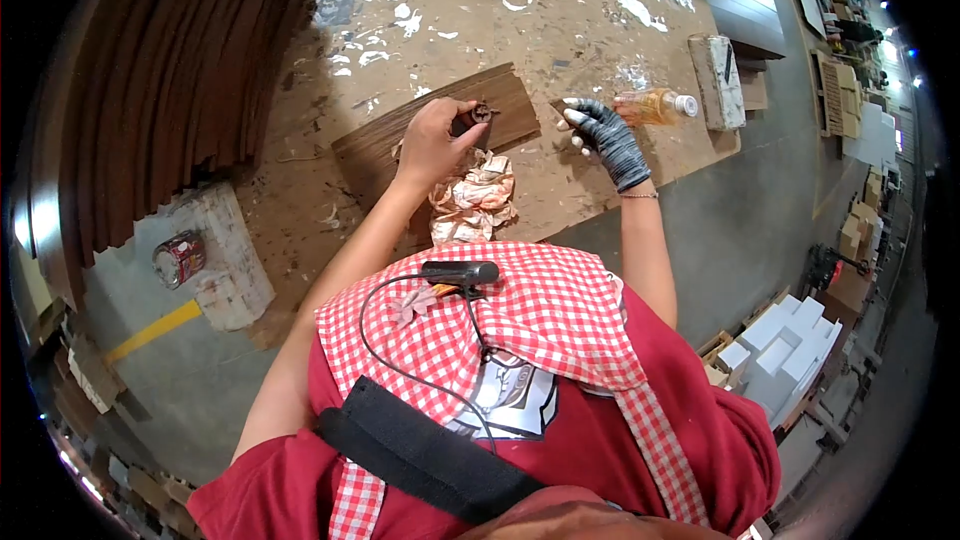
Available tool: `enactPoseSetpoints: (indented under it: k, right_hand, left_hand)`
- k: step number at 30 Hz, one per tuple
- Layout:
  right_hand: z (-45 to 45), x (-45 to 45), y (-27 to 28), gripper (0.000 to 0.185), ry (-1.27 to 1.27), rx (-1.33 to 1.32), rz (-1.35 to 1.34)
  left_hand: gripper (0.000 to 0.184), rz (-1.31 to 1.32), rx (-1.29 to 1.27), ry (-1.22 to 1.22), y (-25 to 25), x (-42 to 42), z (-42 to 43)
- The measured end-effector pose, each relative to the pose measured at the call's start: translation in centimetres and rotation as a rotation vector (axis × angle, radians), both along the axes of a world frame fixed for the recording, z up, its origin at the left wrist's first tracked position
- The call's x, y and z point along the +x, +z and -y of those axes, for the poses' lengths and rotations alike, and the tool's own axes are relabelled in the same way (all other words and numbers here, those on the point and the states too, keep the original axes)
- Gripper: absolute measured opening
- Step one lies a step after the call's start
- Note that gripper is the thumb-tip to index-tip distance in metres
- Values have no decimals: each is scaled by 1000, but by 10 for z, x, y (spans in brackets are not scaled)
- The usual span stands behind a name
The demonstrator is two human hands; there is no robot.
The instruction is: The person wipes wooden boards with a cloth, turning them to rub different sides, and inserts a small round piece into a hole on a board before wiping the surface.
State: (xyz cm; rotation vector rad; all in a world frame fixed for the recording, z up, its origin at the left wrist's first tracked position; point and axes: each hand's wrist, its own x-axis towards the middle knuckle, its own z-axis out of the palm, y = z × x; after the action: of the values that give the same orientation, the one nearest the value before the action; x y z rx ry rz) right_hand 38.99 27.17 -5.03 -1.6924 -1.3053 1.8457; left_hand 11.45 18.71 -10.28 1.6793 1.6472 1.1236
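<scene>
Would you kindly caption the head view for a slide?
Bare left hand over a brown board, gloved right hand beside a bottle.

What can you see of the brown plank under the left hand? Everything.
The brown plank is flat and elongated, wood-looking, with lengthwise grain lines and uneven tone. It lies on the stained worktable, slanting up to the right in the image. The left hand, pinching a small dark piece, hides its middle; contact there is unclear. A crumpled wad sits by its near edge.
</scene>
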Motion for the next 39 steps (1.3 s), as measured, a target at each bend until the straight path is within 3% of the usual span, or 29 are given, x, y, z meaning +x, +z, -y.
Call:
enactPoseSetpoints:
  k: [3, 10, 18, 21, 24, 25, 27, 29, 35, 39]
  right_hand:
    - [11, 11, -24, 22, -11, 105, 148]
    - [39, 1, -49, 18, -25, 411, 55]
    - [50, -14, -55, 16, -145, 453, 5]
    - [56, -17, -63, 14, -96, 690, 70]
    - [54, -28, -43, 11, 161, 981, 519]
    - [56, -34, -33, 13, 147, 1081, 521]
    - [65, -42, -40, 15, 34, 1021, 546]
    - [71, -36, -56, 22, 95, 1146, 628]
    - [81, -32, -75, 30, 49, 1114, 595]
    - [79, -34, -71, 29, -3, 969, 582]
  left_hand:
    - [29, 29, -61, 7, 9, 2, 0]
    - [29, 25, -38, 5, 7, 2, 0]
    - [30, 24, -45, 2, 3, 3, -1]
    - [31, 16, -39, 4, 3, 4, 0]
    - [30, 18, -38, 5, 5, 4, 0]
    - [30, 14, -39, 4, 5, 4, 0]
    - [30, 11, -46, 3, 4, 4, 0]
    - [30, 11, -57, 5, 5, 4, 0]
    - [30, 5, -14, 4, 3, 5, -1]
    - [30, 12, -41, -1, 3, 4, 1]
